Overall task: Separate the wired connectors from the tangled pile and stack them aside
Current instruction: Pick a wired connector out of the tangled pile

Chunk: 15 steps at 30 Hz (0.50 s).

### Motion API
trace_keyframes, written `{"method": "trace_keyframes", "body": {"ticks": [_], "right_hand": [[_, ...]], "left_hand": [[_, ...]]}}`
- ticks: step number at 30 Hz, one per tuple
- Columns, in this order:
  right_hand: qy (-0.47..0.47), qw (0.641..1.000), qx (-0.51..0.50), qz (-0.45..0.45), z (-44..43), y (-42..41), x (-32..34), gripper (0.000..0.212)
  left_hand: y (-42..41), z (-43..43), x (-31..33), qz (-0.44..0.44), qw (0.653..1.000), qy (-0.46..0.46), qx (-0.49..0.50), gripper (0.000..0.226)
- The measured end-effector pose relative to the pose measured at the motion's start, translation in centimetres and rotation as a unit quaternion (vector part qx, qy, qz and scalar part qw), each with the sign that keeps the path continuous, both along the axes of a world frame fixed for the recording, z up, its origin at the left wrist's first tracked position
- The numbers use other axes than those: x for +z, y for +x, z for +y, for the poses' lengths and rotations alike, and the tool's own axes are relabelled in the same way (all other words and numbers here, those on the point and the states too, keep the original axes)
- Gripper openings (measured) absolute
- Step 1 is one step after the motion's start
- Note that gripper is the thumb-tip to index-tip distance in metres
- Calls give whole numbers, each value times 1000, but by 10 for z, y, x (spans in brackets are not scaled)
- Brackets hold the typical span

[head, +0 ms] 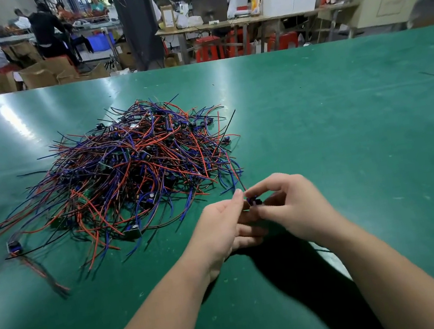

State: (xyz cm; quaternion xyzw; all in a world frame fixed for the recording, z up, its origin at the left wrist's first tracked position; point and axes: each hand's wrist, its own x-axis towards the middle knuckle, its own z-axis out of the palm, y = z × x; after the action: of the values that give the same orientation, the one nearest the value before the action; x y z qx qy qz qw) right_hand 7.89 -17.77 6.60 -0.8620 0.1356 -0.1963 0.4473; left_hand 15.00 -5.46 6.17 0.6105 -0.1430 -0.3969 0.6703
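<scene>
Connector [254, 202] with wires in the pinch of left hand [218, 227] and right hand [296, 206], just right of tangled pile [128, 170].

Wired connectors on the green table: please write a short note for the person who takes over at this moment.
Hands: left hand and right hand both pinch one wired connector, its wires running back toward the tangled pile.
Done: little; a loose connector lies apart at the pile's left, on the table.
Left: nearly the whole pile to separate and stack.
</scene>
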Motion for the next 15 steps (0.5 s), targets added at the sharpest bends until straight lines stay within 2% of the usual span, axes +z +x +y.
{"method": "trace_keyframes", "body": {"ticks": [2, 4, 6, 7, 8, 9, 10, 11, 12, 15], "right_hand": [[19, 999, -27, -27, -7, 1, 1, 35], [3, 992, -100, -74, -24, -3, 5, 37], [-52, 970, -213, -101, -54, -10, 8, 27], [-71, 954, -273, -99, -70, -16, 9, 20], [-79, 938, -324, -91, -84, -22, 7, 16], [-81, 925, -363, -77, -95, -27, 4, 12], [-80, 915, -391, -57, -104, -32, -1, 10], [-81, 908, -410, -27, -109, -34, -7, 10], [-85, 903, -422, 9, -112, -36, -12, 10], [-124, 889, -430, 99, -112, -34, -17, 14]], "left_hand": [[2, 0, 2, 9, 1000, 8, 2, 35], [5, 1, 4, -25, 999, 25, 37, 30], [15, 6, 5, -163, 979, 49, 111, 21], [23, 12, 5, -282, 943, 72, 162, 16], [32, 19, 8, -411, 881, 100, 212, 12], [41, 27, 10, -521, 803, 133, 256, 10], [51, 35, 11, -592, 731, 170, 293, 11], [60, 42, 10, -620, 687, 207, 318, 14], [68, 48, 9, -619, 672, 242, 328, 17], [82, 58, -1, -554, 699, 344, 294, 24]]}}
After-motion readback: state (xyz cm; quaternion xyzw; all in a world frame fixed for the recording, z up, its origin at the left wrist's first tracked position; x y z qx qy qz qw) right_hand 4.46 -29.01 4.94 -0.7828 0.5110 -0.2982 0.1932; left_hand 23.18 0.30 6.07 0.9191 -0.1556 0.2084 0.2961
